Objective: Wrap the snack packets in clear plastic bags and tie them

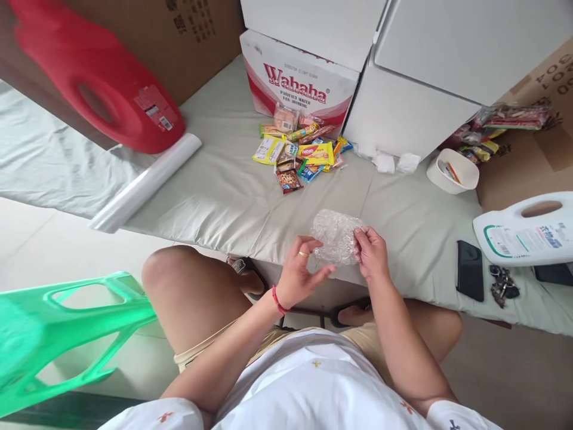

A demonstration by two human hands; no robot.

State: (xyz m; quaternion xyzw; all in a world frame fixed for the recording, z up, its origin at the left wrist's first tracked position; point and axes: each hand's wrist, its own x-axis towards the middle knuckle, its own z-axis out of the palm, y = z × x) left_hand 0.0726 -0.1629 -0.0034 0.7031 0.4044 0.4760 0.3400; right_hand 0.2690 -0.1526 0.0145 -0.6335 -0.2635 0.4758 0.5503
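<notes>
A piece of crinkled clear plastic wrap is up in front of me, over the near edge of the cloth-covered surface. Its right side is pinched between the thumb and fingers of my right hand. At its left side is my left hand, with a ring and a red wrist cord; thumb and fingers are spread apart. Those fingertips are close to the wrap's edge, and I cannot tell whether they touch it. Beyond the wrap lies a pile of small packaged snacks, in front of a Wahaha carton.
On the left are a red jug, a clear film roll and a green stool. To the right are a white bowl, a white detergent bottle, a phone and keys. White boxes stand behind.
</notes>
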